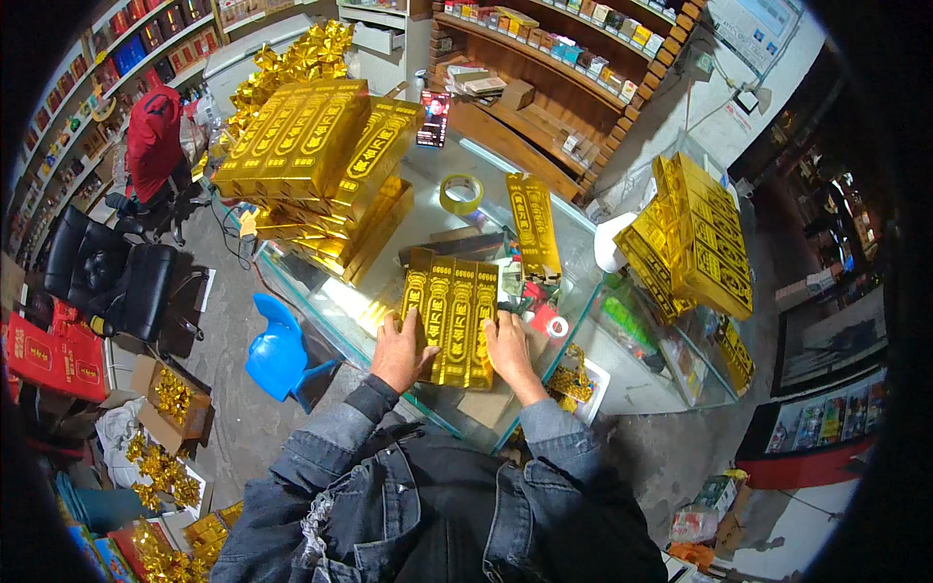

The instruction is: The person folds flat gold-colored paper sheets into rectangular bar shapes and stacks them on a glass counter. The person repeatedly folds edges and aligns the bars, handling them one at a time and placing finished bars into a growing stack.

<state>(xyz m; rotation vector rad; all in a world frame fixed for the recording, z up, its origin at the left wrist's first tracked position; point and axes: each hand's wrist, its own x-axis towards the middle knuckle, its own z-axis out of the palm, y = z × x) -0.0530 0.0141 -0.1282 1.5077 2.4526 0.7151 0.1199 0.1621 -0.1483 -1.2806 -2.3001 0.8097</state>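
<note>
A row of several long gold boxes (455, 325) with dark printing lies side by side on the glass counter in front of me. My left hand (400, 352) grips the row's left side near its front end, thumb over the top. On the right side, my right hand (509, 354) presses against the boxes with its fingers along the edge. Beyond the row lies a roll of yellowish tape (461, 194). One flattened gold carton (534, 223) rests to the right of the tape.
Stacked gold boxes (292, 146) cover the counter's far left, and another pile (714, 233) stands at the right. A lit phone (432, 119) leans at the back. A blue plastic chair (279, 348) and a black office chair (107, 277) stand at the left.
</note>
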